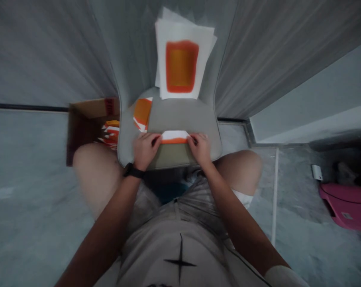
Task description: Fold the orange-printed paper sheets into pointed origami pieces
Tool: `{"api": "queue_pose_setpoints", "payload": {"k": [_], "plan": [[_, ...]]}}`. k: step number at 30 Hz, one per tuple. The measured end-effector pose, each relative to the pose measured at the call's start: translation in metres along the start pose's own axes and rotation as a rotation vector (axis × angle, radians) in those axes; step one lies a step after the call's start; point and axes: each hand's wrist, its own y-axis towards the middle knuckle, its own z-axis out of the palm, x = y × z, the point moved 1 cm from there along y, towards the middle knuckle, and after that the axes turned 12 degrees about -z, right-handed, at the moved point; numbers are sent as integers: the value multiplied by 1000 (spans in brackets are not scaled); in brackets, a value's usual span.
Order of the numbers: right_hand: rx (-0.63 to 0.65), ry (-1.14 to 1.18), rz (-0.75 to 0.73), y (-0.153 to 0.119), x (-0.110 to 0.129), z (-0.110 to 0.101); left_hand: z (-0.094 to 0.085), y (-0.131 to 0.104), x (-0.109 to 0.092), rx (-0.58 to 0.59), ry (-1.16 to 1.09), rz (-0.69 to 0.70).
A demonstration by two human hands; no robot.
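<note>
A partly folded sheet of paper (pixel 174 135), white along its far side with an orange strip along its near edge, lies low over the grey chair seat (pixel 180 115). My left hand (pixel 145 150) pinches its left end, a dark watch on the wrist. At the right end, my right hand (pixel 201 149) pinches it between thumb and fingers. Just beyond my left hand rests a folded orange-and-white paper piece (pixel 142 113). Farther back, a stack of white sheets (pixel 182 65) printed with an orange rectangle leans against the chair's backrest.
Left of the chair stands an open cardboard box (pixel 92 107) holding several orange-and-white paper pieces (pixel 111 131). My knees flank the seat. A grey curtain (pixel 49 52) hangs behind. On the floor at far right are a pink object (pixel 348 203) and a small white device (pixel 317 172).
</note>
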Motion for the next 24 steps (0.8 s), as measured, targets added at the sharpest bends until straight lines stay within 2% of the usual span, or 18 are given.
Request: {"api": "queue_pose_setpoints", "payload": {"k": [12, 19, 24], "plan": [[-32, -86, 56, -4, 9, 3, -1, -3, -9, -38, 49, -43], [-7, -113, 64, -4, 11, 5, -2, -3, -12, -46, 70, -49], [31, -138, 88, -4, 15, 3, -1, -4, -14, -97, 46, -66]]}}
